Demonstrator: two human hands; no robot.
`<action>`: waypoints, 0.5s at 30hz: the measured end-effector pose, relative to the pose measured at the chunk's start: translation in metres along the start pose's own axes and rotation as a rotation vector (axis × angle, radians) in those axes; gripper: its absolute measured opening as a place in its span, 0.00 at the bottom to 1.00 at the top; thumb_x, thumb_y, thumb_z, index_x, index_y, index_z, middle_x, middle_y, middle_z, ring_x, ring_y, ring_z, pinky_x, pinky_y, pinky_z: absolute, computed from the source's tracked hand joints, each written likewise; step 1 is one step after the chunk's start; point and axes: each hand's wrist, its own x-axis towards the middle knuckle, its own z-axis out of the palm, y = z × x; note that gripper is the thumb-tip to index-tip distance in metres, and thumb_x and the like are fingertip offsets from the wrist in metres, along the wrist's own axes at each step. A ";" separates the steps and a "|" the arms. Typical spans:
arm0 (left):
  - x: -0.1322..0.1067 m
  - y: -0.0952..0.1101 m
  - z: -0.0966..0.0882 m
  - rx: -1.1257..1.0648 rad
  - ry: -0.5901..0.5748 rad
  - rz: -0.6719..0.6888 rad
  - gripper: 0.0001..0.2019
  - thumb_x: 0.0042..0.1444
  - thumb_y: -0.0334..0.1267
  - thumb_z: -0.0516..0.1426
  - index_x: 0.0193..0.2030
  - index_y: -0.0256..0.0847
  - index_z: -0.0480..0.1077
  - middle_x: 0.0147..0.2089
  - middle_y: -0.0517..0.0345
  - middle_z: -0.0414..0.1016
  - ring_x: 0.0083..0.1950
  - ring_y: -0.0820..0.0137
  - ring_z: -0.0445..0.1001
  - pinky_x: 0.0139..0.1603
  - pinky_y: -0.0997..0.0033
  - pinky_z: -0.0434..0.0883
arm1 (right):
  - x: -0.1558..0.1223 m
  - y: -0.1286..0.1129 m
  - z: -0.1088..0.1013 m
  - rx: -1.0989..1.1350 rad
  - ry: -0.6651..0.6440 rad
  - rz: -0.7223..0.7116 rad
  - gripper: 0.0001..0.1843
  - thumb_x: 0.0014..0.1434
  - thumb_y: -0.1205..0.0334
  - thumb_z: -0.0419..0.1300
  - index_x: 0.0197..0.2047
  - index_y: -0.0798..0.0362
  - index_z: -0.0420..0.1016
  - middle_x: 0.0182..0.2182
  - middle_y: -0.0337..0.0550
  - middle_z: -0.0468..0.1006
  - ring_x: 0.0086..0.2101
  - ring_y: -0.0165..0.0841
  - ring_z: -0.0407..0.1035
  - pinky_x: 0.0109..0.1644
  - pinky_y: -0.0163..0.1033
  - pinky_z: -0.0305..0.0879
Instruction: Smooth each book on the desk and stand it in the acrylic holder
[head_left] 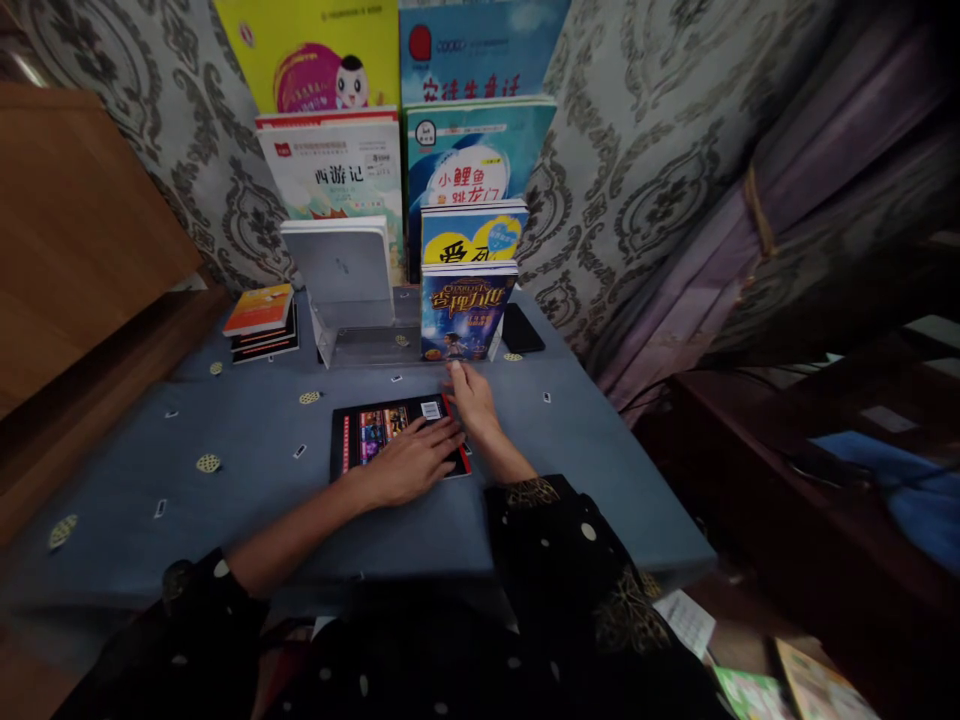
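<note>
A black book point(349, 445) with a red edge, small colour pictures and a barcode lies flat on the cloth-covered table. My left hand point(416, 458) rests flat across its right part, fingers stretched out. At the book's upper right corner is my right hand point(472, 402), its fingers extended and close to that edge; whether it touches the book I cannot tell. Just beyond my right fingertips, a dark blue book point(461, 315) stands upright at the front of a clear stepped rack point(367, 348). Behind it in the rack is a yellow and blue book point(472, 235).
Taller books, including a white one point(337, 170) and a teal one point(480, 150), stand further back. A grey-backed book point(349, 275) fills the rack's left front. A small book stack point(262, 320) lies left, a dark phone-like slab point(523, 330) right. A purple curtain point(697, 230) hangs beyond.
</note>
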 end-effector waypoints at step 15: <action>-0.038 -0.020 -0.016 -0.006 -0.128 -0.133 0.33 0.65 0.56 0.51 0.73 0.51 0.48 0.76 0.50 0.45 0.76 0.48 0.39 0.69 0.33 0.44 | -0.005 -0.007 0.001 0.002 -0.034 0.005 0.25 0.68 0.44 0.46 0.46 0.51 0.77 0.39 0.46 0.81 0.41 0.39 0.74 0.47 0.43 0.70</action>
